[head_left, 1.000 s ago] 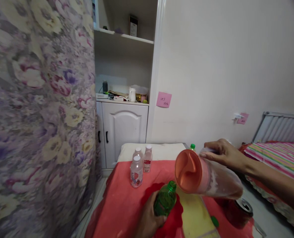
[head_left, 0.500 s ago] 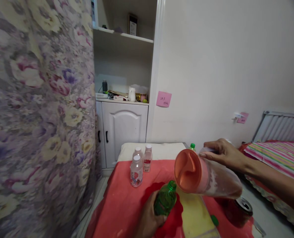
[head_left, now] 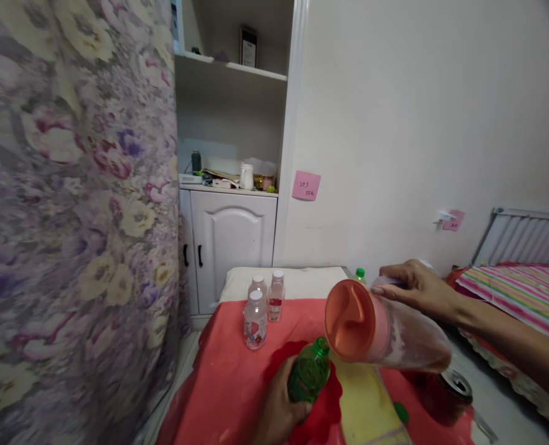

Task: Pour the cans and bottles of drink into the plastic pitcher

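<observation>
My left hand (head_left: 281, 402) is wrapped round a green plastic bottle (head_left: 309, 374), uncapped and tilted with its mouth up to the right. Beneath the bottle is a red scalloped dish (head_left: 332, 395). Gripped by the handle in my right hand (head_left: 413, 284) is a pitcher (head_left: 408, 337) with clear walls and an orange top, tipped nearly flat and holding brownish liquid. Its orange end faces left, just above and right of the bottle's mouth. I cannot make out any stream between the two. A green cap (head_left: 401, 412) lies below the pitcher.
Several small clear bottles with white caps (head_left: 254, 321) stand left on the red tablecloth (head_left: 218, 377). A yellow board (head_left: 367, 402) lies centrally. An opened dark red can (head_left: 448, 395) stands right. Another green-capped bottle (head_left: 360, 274) is behind the pitcher. A floral curtain (head_left: 75, 216) hangs left.
Almost nothing differs. Both hands, the bottle and the tipped pitcher keep nearly the same places.
</observation>
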{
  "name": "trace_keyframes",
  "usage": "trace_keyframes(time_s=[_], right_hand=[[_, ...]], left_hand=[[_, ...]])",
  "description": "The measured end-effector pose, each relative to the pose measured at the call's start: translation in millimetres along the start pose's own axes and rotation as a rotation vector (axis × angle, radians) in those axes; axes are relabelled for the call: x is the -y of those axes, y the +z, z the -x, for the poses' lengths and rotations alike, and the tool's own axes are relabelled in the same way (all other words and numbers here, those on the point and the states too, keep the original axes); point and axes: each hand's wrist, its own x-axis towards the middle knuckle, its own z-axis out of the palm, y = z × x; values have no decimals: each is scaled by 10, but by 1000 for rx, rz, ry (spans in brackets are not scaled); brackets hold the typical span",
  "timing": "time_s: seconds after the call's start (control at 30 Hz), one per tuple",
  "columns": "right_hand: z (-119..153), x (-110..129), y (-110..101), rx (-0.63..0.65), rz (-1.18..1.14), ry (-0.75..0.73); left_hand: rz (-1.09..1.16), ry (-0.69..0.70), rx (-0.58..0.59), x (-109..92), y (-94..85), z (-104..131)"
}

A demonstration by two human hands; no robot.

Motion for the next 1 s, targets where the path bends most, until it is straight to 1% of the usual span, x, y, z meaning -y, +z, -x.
trace_keyframes(time_s=[0.23, 0.43, 0.57, 0.7, 0.83, 1.0], right_hand=[[14, 57, 19, -10, -17, 20], [63, 5, 84, -58, -95, 31], [93, -49, 155, -64, -167, 35], [130, -119, 234, -73, -270, 56], [181, -190, 312, -112, -376, 79], [245, -253, 433, -149, -514, 155]], left_hand=[[7, 11, -10, -59, 18, 26], [27, -13, -34, -40, 10, 28], [15, 20, -13, -64, 9, 24], [-4, 10, -34, -84, 11, 31], [-2, 22, -37, -57, 1, 36], [3, 12, -54, -45, -14, 43]])
